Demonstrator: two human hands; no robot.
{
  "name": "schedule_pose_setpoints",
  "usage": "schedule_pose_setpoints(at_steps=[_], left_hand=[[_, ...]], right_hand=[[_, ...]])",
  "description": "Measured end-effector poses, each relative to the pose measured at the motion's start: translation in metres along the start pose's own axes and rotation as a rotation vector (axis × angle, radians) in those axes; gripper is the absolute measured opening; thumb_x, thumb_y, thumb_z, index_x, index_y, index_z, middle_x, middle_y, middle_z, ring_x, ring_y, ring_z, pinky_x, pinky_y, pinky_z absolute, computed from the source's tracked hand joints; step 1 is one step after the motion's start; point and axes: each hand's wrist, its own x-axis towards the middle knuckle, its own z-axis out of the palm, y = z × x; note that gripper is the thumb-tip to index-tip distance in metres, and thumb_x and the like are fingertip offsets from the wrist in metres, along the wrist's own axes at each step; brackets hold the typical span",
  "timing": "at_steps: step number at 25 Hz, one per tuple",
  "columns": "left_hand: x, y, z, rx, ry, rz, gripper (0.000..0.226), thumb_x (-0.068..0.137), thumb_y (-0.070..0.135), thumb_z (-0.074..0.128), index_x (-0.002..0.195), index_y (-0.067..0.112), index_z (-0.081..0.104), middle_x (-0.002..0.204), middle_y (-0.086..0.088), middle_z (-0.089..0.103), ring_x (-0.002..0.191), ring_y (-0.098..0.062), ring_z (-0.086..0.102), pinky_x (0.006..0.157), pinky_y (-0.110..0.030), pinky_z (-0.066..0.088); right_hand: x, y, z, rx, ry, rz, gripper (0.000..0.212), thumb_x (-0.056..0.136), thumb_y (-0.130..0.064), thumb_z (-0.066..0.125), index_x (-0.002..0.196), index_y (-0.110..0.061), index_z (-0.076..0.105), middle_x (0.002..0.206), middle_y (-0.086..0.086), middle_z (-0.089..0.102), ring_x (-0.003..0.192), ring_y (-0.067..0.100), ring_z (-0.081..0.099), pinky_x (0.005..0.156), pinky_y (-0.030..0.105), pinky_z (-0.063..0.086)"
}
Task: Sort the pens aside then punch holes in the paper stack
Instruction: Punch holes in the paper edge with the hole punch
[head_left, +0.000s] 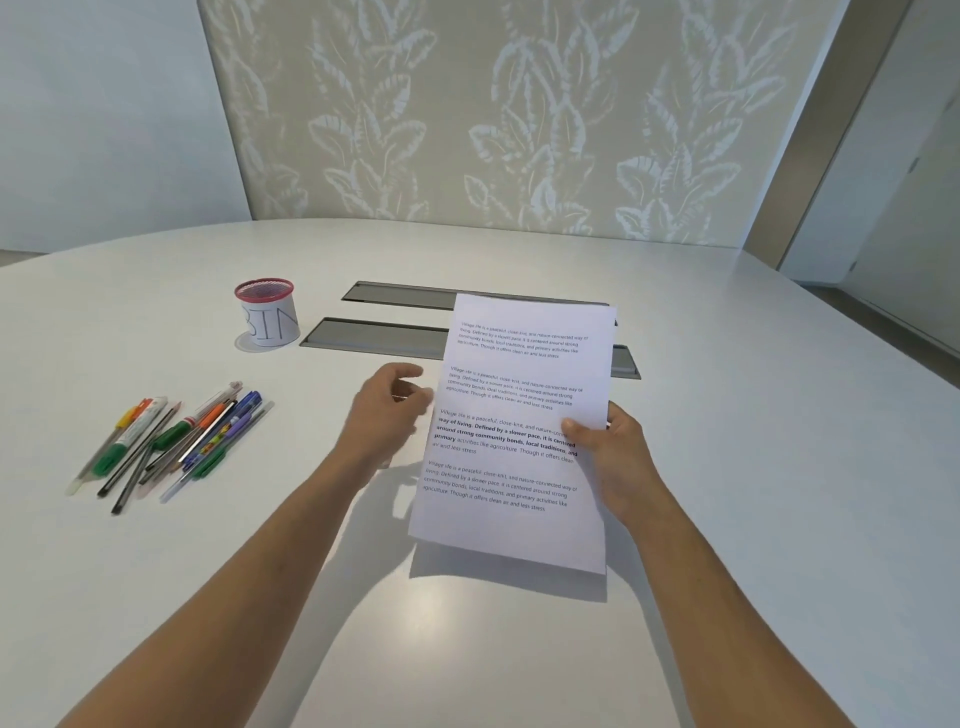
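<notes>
Head view: pens (171, 441) lay sorted aside; right hand (613, 457) grasped the paper stack (519, 415), left hand (387, 410) loosely curled, holding nothing; punching came next, though no punch showed.

Paper stack (519, 431) hides the table hatches' (374, 338) right parts.

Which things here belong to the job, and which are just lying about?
Job:
- pens, piled at the left
- paper, lifted off the table, gripped by the right hand
- left hand, beside the paper's left edge

Lying about:
- cup marked BIN
- table slots
</notes>
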Motion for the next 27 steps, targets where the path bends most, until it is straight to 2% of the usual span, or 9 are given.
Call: schedule_pose_setpoints(at_steps=[2, 4, 5, 7, 10, 14, 16, 20, 27], left_hand=[[0.008, -0.011, -0.012, 0.166, 0.178, 0.016, 0.022, 0.09, 0.022, 0.061, 0.112, 0.02, 0.063, 0.102, -0.002, 0.067, 0.079, -0.019, 0.065, 0.059, -0.028, 0.052], [0.015, -0.025, -0.024, 0.383, 0.286, 0.007, 0.026, 0.089, 0.024, 0.06, 0.113, 0.018, 0.065, 0.111, -0.005, 0.066, 0.095, -0.022, 0.063, 0.079, -0.034, 0.051], [0.018, -0.032, -0.028, 0.465, 0.294, -0.027, 0.029, 0.089, 0.026, 0.06, 0.116, 0.017, 0.064, 0.116, -0.006, 0.065, 0.102, -0.025, 0.061, 0.084, -0.035, 0.048], [0.02, -0.043, -0.032, 0.547, 0.255, -0.124, 0.037, 0.089, 0.032, 0.057, 0.123, 0.017, 0.061, 0.123, -0.008, 0.062, 0.11, -0.028, 0.058, 0.084, -0.037, 0.044], [0.02, -0.053, -0.032, 0.538, 0.195, -0.196, 0.039, 0.089, 0.032, 0.055, 0.126, 0.02, 0.059, 0.123, -0.009, 0.064, 0.108, -0.03, 0.06, 0.083, -0.037, 0.046], [0.02, -0.054, -0.03, 0.485, 0.191, -0.189, 0.034, 0.087, 0.032, 0.058, 0.119, 0.022, 0.063, 0.111, -0.009, 0.069, 0.092, -0.029, 0.061, 0.077, -0.035, 0.051], [0.019, -0.052, -0.028, 0.469, 0.182, -0.188, 0.033, 0.085, 0.034, 0.061, 0.116, 0.023, 0.064, 0.106, -0.007, 0.07, 0.091, -0.028, 0.063, 0.078, -0.038, 0.055], [0.015, -0.05, -0.018, 0.432, 0.142, -0.171, 0.03, 0.083, 0.034, 0.065, 0.111, 0.025, 0.065, 0.097, -0.004, 0.071, 0.087, -0.028, 0.067, 0.077, -0.042, 0.058], [0.012, -0.048, -0.007, 0.393, 0.114, -0.149, 0.02, 0.08, 0.032, 0.066, 0.1, 0.029, 0.065, 0.083, 0.003, 0.07, 0.073, -0.023, 0.069, 0.067, -0.041, 0.061]], right_hand=[[0.001, 0.008, 0.002, 0.007, 0.019, 0.07, 0.028, 0.088, 0.007, 0.062, 0.113, -0.004, 0.066, 0.104, 0.01, 0.076, 0.09, 0.026, 0.074, 0.075, 0.036, 0.059], [0.002, 0.016, 0.004, 0.002, 0.037, 0.13, 0.029, 0.088, 0.008, 0.061, 0.115, -0.002, 0.064, 0.105, 0.013, 0.075, 0.089, 0.027, 0.074, 0.072, 0.036, 0.059], [0.002, 0.02, 0.006, 0.004, 0.041, 0.157, 0.029, 0.088, 0.009, 0.06, 0.116, -0.001, 0.063, 0.106, 0.014, 0.074, 0.091, 0.029, 0.073, 0.074, 0.039, 0.06], [0.002, 0.026, 0.01, 0.012, 0.037, 0.196, 0.031, 0.088, 0.011, 0.059, 0.118, 0.001, 0.061, 0.109, 0.017, 0.073, 0.095, 0.033, 0.072, 0.076, 0.04, 0.059], [0.002, 0.032, 0.016, 0.009, 0.034, 0.231, 0.032, 0.088, 0.013, 0.058, 0.118, 0.003, 0.061, 0.111, 0.019, 0.072, 0.097, 0.035, 0.07, 0.076, 0.04, 0.058], [0.004, 0.036, 0.022, 0.0, 0.034, 0.269, 0.033, 0.088, 0.014, 0.056, 0.119, 0.004, 0.059, 0.113, 0.021, 0.07, 0.103, 0.039, 0.068, 0.09, 0.052, 0.055], [0.005, 0.037, 0.023, -0.009, 0.038, 0.278, 0.033, 0.088, 0.014, 0.056, 0.119, 0.004, 0.059, 0.114, 0.022, 0.069, 0.104, 0.041, 0.067, 0.093, 0.056, 0.053], [0.007, 0.038, 0.024, -0.053, 0.051, 0.29, 0.032, 0.086, 0.013, 0.058, 0.117, 0.003, 0.06, 0.111, 0.021, 0.07, 0.101, 0.04, 0.068, 0.089, 0.055, 0.055], [0.014, 0.037, 0.023, -0.163, 0.054, 0.32, 0.034, 0.085, 0.011, 0.061, 0.117, 0.002, 0.062, 0.112, 0.019, 0.071, 0.101, 0.038, 0.068, 0.093, 0.053, 0.053]])
